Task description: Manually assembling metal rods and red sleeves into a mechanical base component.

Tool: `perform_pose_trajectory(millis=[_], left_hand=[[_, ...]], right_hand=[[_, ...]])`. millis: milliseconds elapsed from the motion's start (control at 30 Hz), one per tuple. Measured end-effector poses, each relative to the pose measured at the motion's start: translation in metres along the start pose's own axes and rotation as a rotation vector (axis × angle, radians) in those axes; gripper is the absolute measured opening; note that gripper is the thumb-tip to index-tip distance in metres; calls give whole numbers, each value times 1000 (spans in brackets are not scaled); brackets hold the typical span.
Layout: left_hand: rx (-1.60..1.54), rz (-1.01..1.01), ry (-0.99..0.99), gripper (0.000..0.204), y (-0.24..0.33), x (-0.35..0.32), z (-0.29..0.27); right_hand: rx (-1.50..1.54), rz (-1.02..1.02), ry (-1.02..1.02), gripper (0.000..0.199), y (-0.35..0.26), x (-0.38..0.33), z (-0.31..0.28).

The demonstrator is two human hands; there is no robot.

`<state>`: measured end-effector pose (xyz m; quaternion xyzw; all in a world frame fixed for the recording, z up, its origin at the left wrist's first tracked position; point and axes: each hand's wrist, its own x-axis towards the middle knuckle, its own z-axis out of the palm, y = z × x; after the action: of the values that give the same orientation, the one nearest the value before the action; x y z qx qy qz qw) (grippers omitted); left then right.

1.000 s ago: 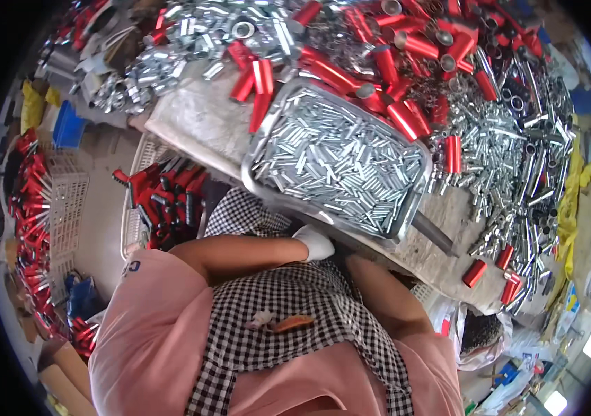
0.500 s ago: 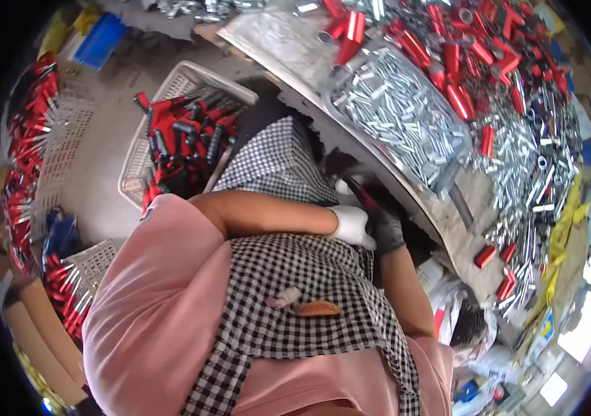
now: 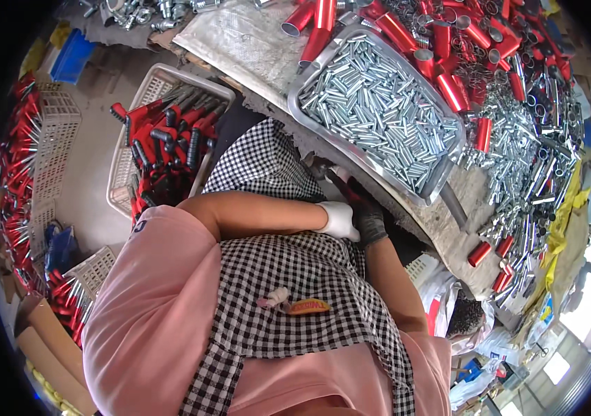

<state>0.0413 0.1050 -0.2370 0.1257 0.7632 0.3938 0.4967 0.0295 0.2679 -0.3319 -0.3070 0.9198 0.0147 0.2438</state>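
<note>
My left hand (image 3: 339, 220), in a white glove, is bent at the wrist in front of my lap; its fingers are hidden. Close against it is my right hand (image 3: 370, 223), in a dark grey glove, closed around something dark and red that I cannot make out. A small white tip shows just beyond that dark red part. Both hands are low beside the table edge, over the checked apron (image 3: 295, 277). Nearest to them on the table stands a metal tray (image 3: 294, 104) of short silver pins (image 3: 385, 111).
Red tubes (image 3: 455, 90), springs and silver parts (image 3: 510, 173) are heaped on the worktable (image 3: 230, 52). A white basket (image 3: 119, 170) of red-and-black tools (image 3: 164, 145) stands to my left. Farther left are more white crates (image 3: 56, 145) with red-handled pieces and a cardboard box (image 3: 49, 340).
My view has shifted, so the table, tray and basket appear farther left. Both gloved hands stay close together by the table edge, with the dark red part still at the right hand.
</note>
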Motion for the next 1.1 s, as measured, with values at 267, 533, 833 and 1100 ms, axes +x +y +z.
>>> perform_pose_trajectory(millis=[267,533,833,1100], left_hand=[[-4,-61,-60,71,-5,4,-6],[0,-50,-72,71,4,-5,-12],[27,5,-17,63,5,-7,-10],[-23,-41,-62,78,4,-6,-17]], right_hand=[[-164,109,78,48,16,21,74],[238,282,65,63,35,24,142],[233,301,10,66,22,16,82],[91,43,-148,62,36,6,110]])
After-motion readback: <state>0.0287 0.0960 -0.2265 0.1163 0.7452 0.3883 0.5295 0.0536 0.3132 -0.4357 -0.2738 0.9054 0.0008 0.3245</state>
